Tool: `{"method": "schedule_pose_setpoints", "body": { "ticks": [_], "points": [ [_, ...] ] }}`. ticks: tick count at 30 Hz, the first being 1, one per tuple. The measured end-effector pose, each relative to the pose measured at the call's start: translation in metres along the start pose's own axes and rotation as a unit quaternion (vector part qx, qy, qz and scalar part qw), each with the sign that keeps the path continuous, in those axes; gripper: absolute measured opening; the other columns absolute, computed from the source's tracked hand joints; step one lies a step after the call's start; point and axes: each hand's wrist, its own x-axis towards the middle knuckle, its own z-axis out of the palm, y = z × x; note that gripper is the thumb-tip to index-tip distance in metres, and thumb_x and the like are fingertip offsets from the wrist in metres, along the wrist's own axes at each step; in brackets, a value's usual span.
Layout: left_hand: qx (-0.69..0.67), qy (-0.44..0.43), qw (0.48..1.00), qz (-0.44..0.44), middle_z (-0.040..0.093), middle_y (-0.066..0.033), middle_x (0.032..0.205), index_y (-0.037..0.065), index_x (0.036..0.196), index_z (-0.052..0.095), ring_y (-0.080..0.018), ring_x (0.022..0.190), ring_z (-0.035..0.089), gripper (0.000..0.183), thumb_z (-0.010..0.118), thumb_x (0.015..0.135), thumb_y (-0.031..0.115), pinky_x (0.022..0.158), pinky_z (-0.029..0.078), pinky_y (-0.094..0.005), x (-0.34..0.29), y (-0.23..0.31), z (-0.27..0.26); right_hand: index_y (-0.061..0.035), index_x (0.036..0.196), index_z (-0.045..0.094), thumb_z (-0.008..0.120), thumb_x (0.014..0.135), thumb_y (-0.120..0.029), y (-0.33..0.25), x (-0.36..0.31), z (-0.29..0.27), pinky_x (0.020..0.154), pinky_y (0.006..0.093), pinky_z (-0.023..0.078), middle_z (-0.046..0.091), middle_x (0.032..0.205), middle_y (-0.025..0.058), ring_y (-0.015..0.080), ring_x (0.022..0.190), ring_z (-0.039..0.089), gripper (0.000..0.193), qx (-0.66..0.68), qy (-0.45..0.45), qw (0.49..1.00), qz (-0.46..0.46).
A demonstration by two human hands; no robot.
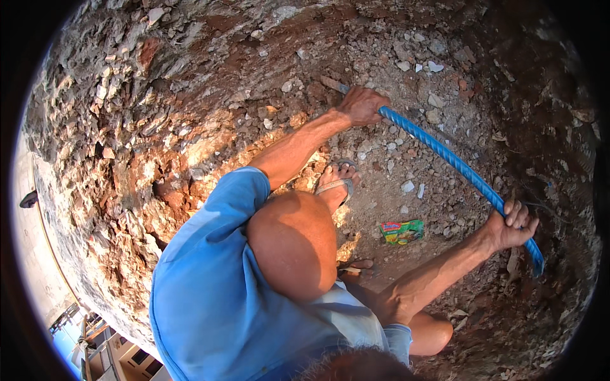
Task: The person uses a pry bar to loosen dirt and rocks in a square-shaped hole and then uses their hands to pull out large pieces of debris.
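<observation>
A long blue crowbar with a ridged, twisted-looking shaft point(445, 154) runs slantwise from the upper middle to the right. My left hand point(364, 105) is closed round its far end, where a short, rusty flat tip pokes out past the fist. Closer to me, my right hand point(512, 225) grips the bar a little above its flattened blue end. That blue end sticks out below my fingers, over dark soil. The rusty tip lies against or just over the rubble; I cannot tell which.
Stony, broken ground point(254, 95) spreads around me, rising in rough lumps at the left. A green and yellow packet point(402, 232) lies on the dirt between my arms. My sandalled foot point(337, 184) stands near the packet. A paved strip point(44, 235) and buildings show at the far left.
</observation>
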Motion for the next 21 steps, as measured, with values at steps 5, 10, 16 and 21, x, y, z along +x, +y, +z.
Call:
{"method": "schedule_pose_setpoints", "body": {
  "ticks": [5, 10, 16, 21],
  "points": [
    [0.073, -0.032, 0.996, -0.04, 0.066, -0.0069, 0.067, 0.012, 0.078, 0.068, -0.0268, 0.061, 0.065, 0.011, 0.072, 0.069, 0.016, 0.057, 0.049, -0.0446, -0.045, 0.034, -0.025, -0.0158, 0.055, 0.037, 0.044, 0.102, -0.028, 0.002, -0.007, -0.031, 0.044, 0.0352, 0.039, 0.037, 0.047, 0.0007, 0.014, 0.039, 0.038, 0.05, 0.035, 0.034, 0.995, 0.084],
    [0.018, -0.036, 0.999, -0.013, 0.063, -0.0085, 0.06, 0.01, 0.078, 0.068, -0.0286, 0.052, 0.061, 0.01, 0.069, 0.068, 0.014, 0.05, 0.047, -0.0455, -0.033, 0.068, -0.022, -0.0168, 0.052, 0.034, 0.045, 0.101, -0.028, -0.07, -0.016, -0.016, 0.043, 0.0328, 0.036, 0.036, 0.046, 0.0006, 0.0125, 0.037, 0.037, 0.052, 0.0, -0.025, 1.0, 0.008],
    [0.002, -0.018, 0.999, -0.027, 0.067, -0.0076, 0.071, 0.012, 0.078, 0.068, -0.0306, 0.065, 0.065, 0.006, 0.069, 0.072, 0.013, 0.057, 0.049, -0.0438, -0.025, -0.014, -0.013, -0.0176, 0.055, 0.034, 0.046, 0.101, -0.028, 0.028, -0.011, 0.066, 0.047, 0.0321, 0.036, 0.035, 0.046, -0.002, 0.0126, 0.042, 0.036, 0.049, -0.07, 0.036, 0.996, 0.042],
    [0.084, -0.069, 0.987, -0.115, 0.065, -0.0127, 0.065, 0.008, 0.077, 0.069, -0.0334, 0.062, 0.066, 0.013, 0.068, 0.064, 0.012, 0.058, 0.05, -0.0475, -0.066, 0.007, -0.036, -0.0171, 0.059, 0.036, 0.048, 0.103, -0.031, 0.039, -0.009, 0.021, 0.047, 0.0307, 0.036, 0.033, 0.049, -0.0022, 0.0124, 0.043, 0.035, 0.048, -0.014, 0.037, 0.995, 0.09]
  ]
}}
